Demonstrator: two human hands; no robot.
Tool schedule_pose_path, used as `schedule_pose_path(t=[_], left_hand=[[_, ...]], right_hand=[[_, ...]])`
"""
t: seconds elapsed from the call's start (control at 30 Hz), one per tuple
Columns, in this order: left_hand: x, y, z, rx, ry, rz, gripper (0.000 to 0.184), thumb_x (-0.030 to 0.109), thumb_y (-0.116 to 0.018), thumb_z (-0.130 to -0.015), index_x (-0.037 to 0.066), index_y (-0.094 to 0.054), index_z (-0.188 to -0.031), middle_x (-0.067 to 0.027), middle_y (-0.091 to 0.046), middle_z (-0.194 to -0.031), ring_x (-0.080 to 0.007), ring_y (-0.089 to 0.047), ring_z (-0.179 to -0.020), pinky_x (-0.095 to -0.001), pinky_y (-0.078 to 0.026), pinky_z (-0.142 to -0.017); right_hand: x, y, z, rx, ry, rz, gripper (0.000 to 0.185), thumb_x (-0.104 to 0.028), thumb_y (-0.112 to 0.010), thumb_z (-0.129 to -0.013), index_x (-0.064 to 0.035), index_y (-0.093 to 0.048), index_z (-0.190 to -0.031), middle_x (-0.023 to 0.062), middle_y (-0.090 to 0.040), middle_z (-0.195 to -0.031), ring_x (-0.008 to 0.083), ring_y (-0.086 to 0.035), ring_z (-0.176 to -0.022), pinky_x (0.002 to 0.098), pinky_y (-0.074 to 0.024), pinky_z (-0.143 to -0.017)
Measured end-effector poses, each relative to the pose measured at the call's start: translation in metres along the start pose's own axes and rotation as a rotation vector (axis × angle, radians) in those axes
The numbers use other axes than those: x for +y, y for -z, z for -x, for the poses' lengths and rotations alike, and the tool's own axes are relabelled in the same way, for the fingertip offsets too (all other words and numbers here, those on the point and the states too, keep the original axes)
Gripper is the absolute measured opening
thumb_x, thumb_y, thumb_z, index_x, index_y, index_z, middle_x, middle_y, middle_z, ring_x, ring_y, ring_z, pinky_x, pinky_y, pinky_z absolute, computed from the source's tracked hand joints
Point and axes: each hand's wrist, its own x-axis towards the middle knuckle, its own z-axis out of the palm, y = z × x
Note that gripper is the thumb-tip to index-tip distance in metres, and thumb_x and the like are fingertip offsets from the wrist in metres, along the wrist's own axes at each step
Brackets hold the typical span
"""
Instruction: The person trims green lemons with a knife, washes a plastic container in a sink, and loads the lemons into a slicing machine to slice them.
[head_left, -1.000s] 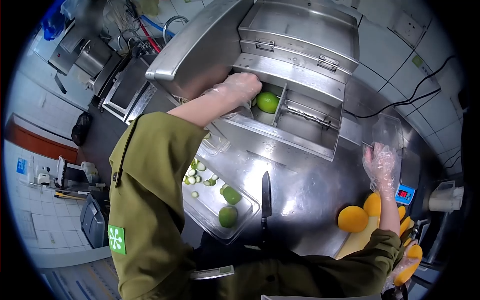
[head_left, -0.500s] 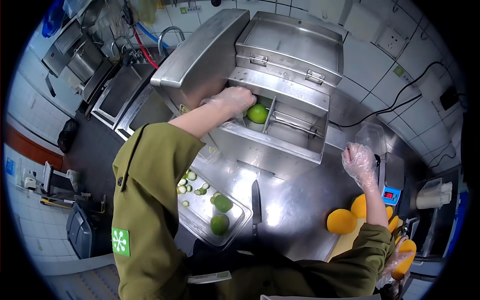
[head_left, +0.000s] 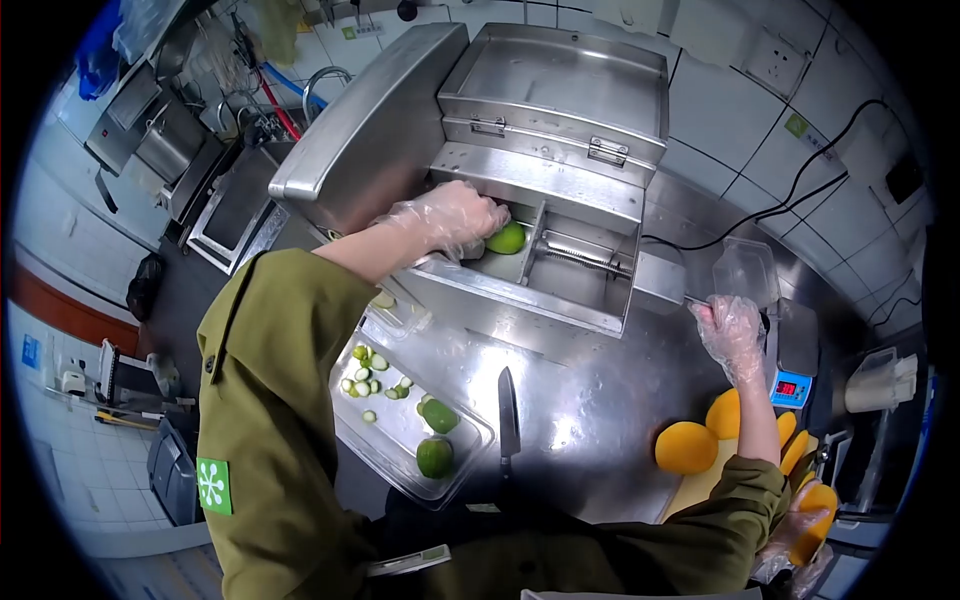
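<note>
My left hand [head_left: 458,222], in a clear plastic glove, is curled inside the open compartment of a steel machine [head_left: 520,285]. Its fingers press against a green lime [head_left: 507,238]; the fingertips are partly hidden. Past a divider, a coiled spring [head_left: 585,257] lies in the neighbouring compartment. My right hand [head_left: 732,325], gloved too, is closed around a thin metal handle [head_left: 692,299]. That handle joins a flat metal piece [head_left: 660,282] at the machine's right side.
A clear tray [head_left: 470,462] with limes [head_left: 434,457] and cut green ends stands at front left. Beside it lies a knife [head_left: 508,415]. Mangoes [head_left: 686,447] are at front right near a scale [head_left: 791,390]. A black cable [head_left: 770,213] runs along the wall.
The flat metal piece now shows between the machine and my right hand, which has shifted slightly rightward. My left hand covers more of the lime. The whole view has shifted a little.
</note>
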Motion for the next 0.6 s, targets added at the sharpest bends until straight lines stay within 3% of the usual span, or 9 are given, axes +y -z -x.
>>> schedule_pose_path(t=[0.07,0.3,0.47,0.6], left_hand=[[-0.002,-0.003,-0.007,-0.096,-0.015,0.023,0.034,0.02,-0.062,-0.068,0.001,-0.053,-0.095,-0.0118,-0.062,-0.071,-0.0288,-0.062,-0.068,-0.0377,-0.05,-0.063],[0.005,-0.013,-0.021,-0.086,-0.026,-0.001,0.02,0.023,-0.056,-0.072,0.003,-0.059,-0.076,-0.0119,-0.061,-0.066,-0.028,-0.062,-0.066,-0.0383,-0.05,-0.062],[0.008,0.001,-0.011,-0.152,0.042,0.107,0.018,0.019,-0.055,-0.073,0.004,-0.061,-0.08,-0.0132,-0.063,-0.071,-0.0288,-0.063,-0.072,-0.0381,-0.05,-0.066],[0.006,-0.006,-0.009,-0.128,0.075,0.125,0.016,0.016,-0.055,-0.073,0.004,-0.061,-0.082,-0.015,-0.063,-0.077,-0.0299,-0.062,-0.076,-0.0385,-0.05,-0.069]], right_hand=[[-0.002,-0.001,-0.001,0.02,0.002,-0.003,0.032,-0.031,-0.055,-0.08,-0.0034,-0.057,-0.063,0.015,-0.057,-0.061,0.032,-0.054,-0.056,0.0413,-0.0412,-0.058],[-0.01,0.004,-0.006,-0.084,-0.022,0.032,0.031,-0.03,-0.054,-0.081,-0.0022,-0.061,-0.068,0.0161,-0.058,-0.063,0.0324,-0.055,-0.06,0.0416,-0.0426,-0.061],[-0.008,0.008,-0.008,-0.086,-0.039,0.018,0.031,-0.03,-0.055,-0.08,-0.0021,-0.06,-0.066,0.0168,-0.058,-0.062,0.0326,-0.055,-0.06,0.0415,-0.0425,-0.06],[-0.002,0.002,-0.004,0.02,0.025,-0.005,0.021,-0.021,-0.062,-0.073,-0.0034,-0.056,-0.063,0.015,-0.056,-0.06,0.0324,-0.053,-0.058,0.0418,-0.0407,-0.055]])
